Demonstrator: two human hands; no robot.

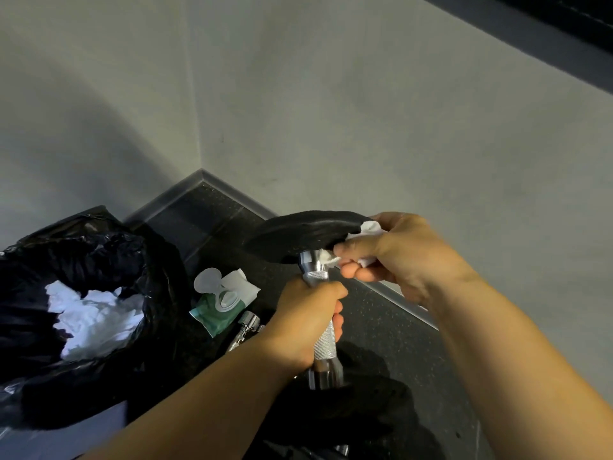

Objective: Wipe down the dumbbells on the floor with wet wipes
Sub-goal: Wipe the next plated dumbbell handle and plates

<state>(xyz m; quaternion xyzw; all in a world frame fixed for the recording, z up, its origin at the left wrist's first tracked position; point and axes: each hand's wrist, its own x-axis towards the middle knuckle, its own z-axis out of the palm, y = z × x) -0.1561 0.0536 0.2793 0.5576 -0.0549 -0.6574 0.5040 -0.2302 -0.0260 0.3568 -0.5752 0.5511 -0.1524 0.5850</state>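
Note:
A dumbbell [326, 340] with a knurled chrome handle and black plates stands tilted upright in the middle of the view. My left hand [306, 322] grips its handle. My right hand [388, 252] pinches a white wet wipe [368, 232] against the rim and underside of the upper black plate [298, 232]. The lower plate sits in shadow near the floor. A green pack of wet wipes [220, 305] lies on the dark floor to the left with its lid flipped open and a wipe sticking out.
A black rubbish bag [83, 247] with crumpled white wipes [93, 318] inside stands open at the left. Another chrome dumbbell handle [245, 328] lies on the floor behind my left hand. Grey walls meet in a corner ahead, with a skirting board along the floor.

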